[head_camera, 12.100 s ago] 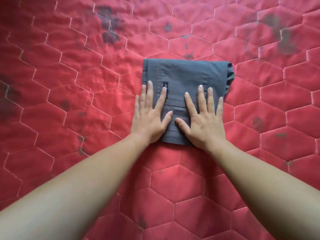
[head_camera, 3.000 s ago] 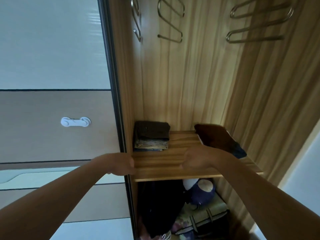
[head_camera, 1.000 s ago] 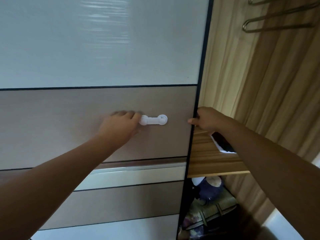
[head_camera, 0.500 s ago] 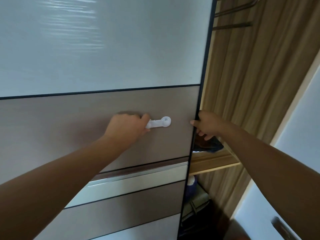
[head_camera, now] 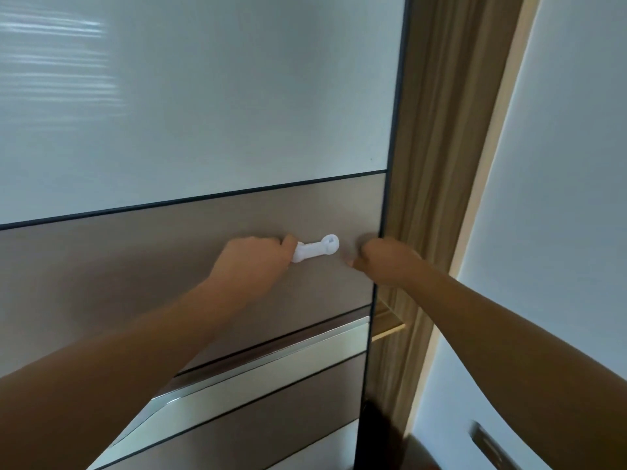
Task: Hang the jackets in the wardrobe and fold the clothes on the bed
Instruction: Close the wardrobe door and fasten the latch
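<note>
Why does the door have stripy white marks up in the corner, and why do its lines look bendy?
Head view: the stripes are glare, light bouncing off the glossy door; head view: the door's lines bow because the camera is wide-angle; head view: the right hand looks a bit motion-smeared, the handle sharp.

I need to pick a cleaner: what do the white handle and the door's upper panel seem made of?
White handle: likely moulded plastic, matte, with rounded one-piece ends. Upper panel: glossy glass or lacquered board; streaky reflections show the sheen, not which.
</note>
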A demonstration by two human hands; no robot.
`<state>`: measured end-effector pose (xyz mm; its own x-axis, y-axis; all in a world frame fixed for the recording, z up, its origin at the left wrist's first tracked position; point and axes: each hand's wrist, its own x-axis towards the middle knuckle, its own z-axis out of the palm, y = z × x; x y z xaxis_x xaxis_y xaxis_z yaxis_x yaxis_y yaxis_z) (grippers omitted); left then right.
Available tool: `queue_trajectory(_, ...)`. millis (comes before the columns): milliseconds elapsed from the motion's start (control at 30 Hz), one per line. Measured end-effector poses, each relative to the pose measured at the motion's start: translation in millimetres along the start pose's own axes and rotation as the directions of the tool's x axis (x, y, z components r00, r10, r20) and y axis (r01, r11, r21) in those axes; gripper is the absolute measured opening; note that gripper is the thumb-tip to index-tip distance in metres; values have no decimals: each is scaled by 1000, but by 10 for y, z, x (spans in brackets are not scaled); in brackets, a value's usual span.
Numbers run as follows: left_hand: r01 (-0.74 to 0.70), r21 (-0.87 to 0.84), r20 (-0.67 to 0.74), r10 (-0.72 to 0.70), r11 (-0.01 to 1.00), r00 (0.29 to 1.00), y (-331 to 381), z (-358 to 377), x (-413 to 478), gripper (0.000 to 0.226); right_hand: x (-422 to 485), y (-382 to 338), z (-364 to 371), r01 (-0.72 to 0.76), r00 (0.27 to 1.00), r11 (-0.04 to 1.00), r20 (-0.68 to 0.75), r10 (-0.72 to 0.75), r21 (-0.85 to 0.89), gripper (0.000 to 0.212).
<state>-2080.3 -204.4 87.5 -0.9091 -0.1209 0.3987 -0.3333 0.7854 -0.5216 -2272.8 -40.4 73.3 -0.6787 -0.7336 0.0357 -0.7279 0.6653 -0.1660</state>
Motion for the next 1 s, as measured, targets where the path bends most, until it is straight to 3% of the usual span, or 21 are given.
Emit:
queue_trajectory(267,-30,3,44,30,1000,999,479,-135,594,43,148,644,-42,-41,998,998,-55,43,42,28)
queue_trajectory(633,-73,-65,123,81,995,989,1021,-406,1200,33,392,1311,-90,-236,970,969,-35,239,71,34)
queue_trajectory(800,-182,-99,107,192,978,976,1233,-551,1393,62,457,1594,-67,-293,955,955,-29,295,57,26)
queue_trajectory(933,-131,-120,122,146,984,982,1273,-535,1449,65,525,1704,-48,-307,949,945,-41,313,115,20)
queue_trajectory(1000,-146,-47,-55,144,988,988,1272,-452,1421,44,544,1734,-19,-293,951,948,-62,302,126,15)
